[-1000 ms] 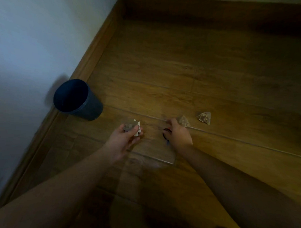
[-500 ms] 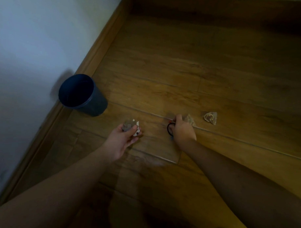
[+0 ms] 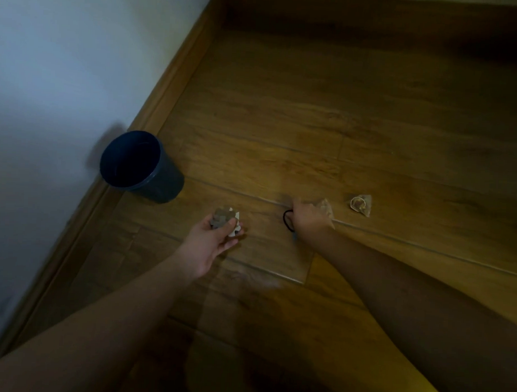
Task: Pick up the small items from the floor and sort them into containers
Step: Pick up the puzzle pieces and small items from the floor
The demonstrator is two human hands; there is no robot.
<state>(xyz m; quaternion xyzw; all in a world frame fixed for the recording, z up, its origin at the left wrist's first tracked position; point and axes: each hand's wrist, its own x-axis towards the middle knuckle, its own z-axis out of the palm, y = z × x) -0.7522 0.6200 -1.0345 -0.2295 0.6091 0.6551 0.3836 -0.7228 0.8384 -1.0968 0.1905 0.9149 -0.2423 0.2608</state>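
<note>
Dark blue cup (image 3: 141, 165) upright on floor (image 3: 283, 123) by wall skirting, mouth up. Left hand (image 3: 214, 238) palm up, fingers curled round small bundle of tea bags (image 3: 224, 221). Right hand (image 3: 306, 218) palm down on floor, fingers curled on black loop (image 3: 286, 218) and pyramid tea bag (image 3: 324, 208); exact pinch unclear. Second pyramid tea bag (image 3: 361, 204) lies apart on floor, apex pointing right.

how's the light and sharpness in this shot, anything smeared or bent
Head view: dim and warm, darkest along the top edge and over the right forearm; the blue cup throws a soft shadow on the wall. Motion blur smears the right hand and the packet by it; the left hand and the far tea bag are clearer. Wide-angle bending curves the skirting board.
</note>
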